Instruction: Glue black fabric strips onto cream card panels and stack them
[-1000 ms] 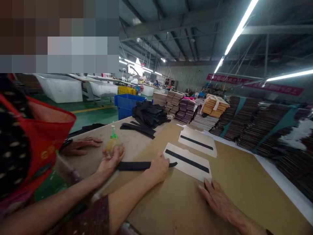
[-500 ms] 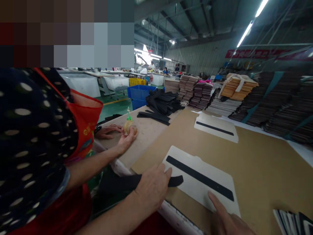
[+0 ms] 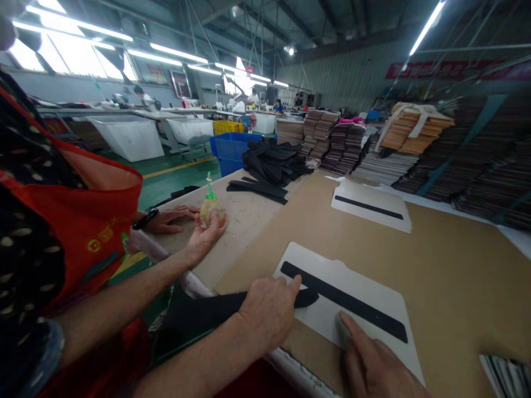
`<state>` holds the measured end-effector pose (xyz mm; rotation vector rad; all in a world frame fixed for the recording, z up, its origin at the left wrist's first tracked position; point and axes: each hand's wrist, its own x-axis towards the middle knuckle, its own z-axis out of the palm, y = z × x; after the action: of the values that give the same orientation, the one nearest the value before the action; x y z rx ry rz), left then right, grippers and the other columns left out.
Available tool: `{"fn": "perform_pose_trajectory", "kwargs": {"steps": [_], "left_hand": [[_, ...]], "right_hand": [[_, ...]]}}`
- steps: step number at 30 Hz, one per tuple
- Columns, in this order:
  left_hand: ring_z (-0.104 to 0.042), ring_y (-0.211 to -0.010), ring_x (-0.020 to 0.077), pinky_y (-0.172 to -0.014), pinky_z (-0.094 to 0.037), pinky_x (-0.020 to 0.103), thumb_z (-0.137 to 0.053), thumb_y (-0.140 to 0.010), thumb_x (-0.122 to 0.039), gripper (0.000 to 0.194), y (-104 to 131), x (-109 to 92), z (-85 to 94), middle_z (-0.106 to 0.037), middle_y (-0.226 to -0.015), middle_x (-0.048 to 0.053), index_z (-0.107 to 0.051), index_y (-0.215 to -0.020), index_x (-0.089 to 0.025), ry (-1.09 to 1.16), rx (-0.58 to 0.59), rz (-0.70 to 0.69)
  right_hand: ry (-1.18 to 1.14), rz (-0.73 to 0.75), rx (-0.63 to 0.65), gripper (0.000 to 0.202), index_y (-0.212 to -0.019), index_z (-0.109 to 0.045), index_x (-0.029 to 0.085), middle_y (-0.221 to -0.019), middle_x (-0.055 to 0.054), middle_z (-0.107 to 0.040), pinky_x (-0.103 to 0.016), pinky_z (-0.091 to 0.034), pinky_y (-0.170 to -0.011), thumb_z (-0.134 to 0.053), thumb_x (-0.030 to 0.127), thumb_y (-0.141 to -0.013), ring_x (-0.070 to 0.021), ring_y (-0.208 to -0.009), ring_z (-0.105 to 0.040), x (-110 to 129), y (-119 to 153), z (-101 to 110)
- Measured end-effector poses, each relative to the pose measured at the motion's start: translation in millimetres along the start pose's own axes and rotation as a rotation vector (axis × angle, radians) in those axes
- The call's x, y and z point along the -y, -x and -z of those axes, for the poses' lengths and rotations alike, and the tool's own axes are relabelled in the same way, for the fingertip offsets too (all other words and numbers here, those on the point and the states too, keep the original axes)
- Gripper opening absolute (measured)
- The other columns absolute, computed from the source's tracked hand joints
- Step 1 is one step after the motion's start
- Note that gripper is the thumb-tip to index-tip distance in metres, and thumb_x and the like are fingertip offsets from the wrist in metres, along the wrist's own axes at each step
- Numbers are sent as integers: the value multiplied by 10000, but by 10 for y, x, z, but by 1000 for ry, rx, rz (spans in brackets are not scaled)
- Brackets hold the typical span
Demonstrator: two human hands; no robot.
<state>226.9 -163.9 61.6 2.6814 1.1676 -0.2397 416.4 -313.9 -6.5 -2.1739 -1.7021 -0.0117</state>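
A white template card (image 3: 365,287) with a dark slanting strip (image 3: 344,298) lies on the brown board near me. My left hand (image 3: 269,309) is closed round a black fabric piece (image 3: 203,312), whose rounded end sticks out over the card's lower left part. Its index finger reaches to the dark strip. My right hand (image 3: 373,354) rests at the card's near edge, index finger stretched out, the other fingers partly hidden and nothing seen in them.
Beside me on the left, a person in a red apron (image 3: 95,204) holds a yellowish round object with a green top (image 3: 213,213). Black fabric strips (image 3: 276,163), a second card (image 3: 371,204) and stacked bundles (image 3: 418,130) lie further back. Striped pieces (image 3: 506,376) sit at right.
My left hand has moved slightly right with the black fabric, its index finger now at the dark strip. My right hand has shifted slightly left. The view has turned, and the person appears further left.
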Motion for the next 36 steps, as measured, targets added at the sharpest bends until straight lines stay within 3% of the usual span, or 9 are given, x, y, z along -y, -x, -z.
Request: {"fn": "perform_pose_trajectory", "kwargs": {"steps": [3,4,6,8,10,16,26,31,36], "left_hand": [[-649,-944,250,-806,-499,371,-508,-824,-156,415,138,33,61,-659,-1022,60,-602,-1216,-259,18,-26,5],[-635,-950,238,-821,-495,363,-516,-821,-147,311,169,55,82,-643,-1002,52,-640,-1088,-247,13,-50,-4],[-600,-983,229,-835,-488,351,-495,-839,-120,215,174,103,114,-611,-1000,53,-648,-941,-231,-30,-112,-27],[-564,-1030,238,-839,-485,351,-456,-867,-101,268,104,131,123,-588,-1055,63,-654,-984,-238,-90,-174,-55],[-535,-1062,244,-854,-482,352,-431,-893,-101,332,-4,127,110,-572,-1109,68,-649,-1090,-255,-123,-206,-97],[-506,-1061,244,-876,-477,349,-412,-918,-96,407,-211,74,-23,-577,-1099,77,-606,-1244,-244,-143,-196,-173],[-496,-1034,260,-880,-501,400,-419,-903,-86,435,-213,119,-84,-575,-1100,85,-578,-1292,-196,-144,-207,-205],[-505,-1066,258,-920,-501,413,-380,-925,-77,448,-183,130,-84,-588,-1120,80,-556,-1322,-187,-81,-213,-180],[-515,-1064,239,-976,-488,410,-418,-901,-68,376,-127,166,-62,-608,-1111,67,-613,-1207,-167,52,-195,-168]], "right_hand": [[-5,-99,-157,388,-817,-643,287,-821,-78,-700,-354,-560,-666,-339,486,-954,-232,-749,-684,-128,84,221],[24,-157,-200,403,-788,-619,275,-839,-87,-694,-369,-556,-696,-324,489,-961,-237,-766,-676,-174,109,278],[83,-215,-228,386,-953,-639,247,-946,-103,-693,-392,-549,-736,-299,430,-970,-248,-832,-669,-244,140,333],[90,-175,-190,406,-1199,-602,223,-1062,-108,-676,-392,-544,-790,-289,334,-965,-245,-924,-657,-273,133,314],[75,-133,-131,449,-1295,-571,209,-1072,-103,-664,-370,-537,-829,-289,255,-949,-228,-951,-644,-271,87,259],[114,-143,-47,485,-1249,-652,175,-940,-96,-659,-339,-520,-813,-311,163,-904,-213,-888,-624,-288,-65,182],[175,-86,5,429,-1183,-685,189,-860,-60,-623,-309,-503,-774,-363,118,-908,-174,-818,-603,-278,-88,223],[213,-17,-41,418,-1189,-675,193,-850,-63,-629,-308,-512,-741,-378,121,-903,-183,-810,-611,-346,-56,179],[182,99,-129,437,-1192,-666,221,-874,-60,-652,-301,-523,-748,-408,92,-863,-187,-804,-622,-558,6,17]]}}
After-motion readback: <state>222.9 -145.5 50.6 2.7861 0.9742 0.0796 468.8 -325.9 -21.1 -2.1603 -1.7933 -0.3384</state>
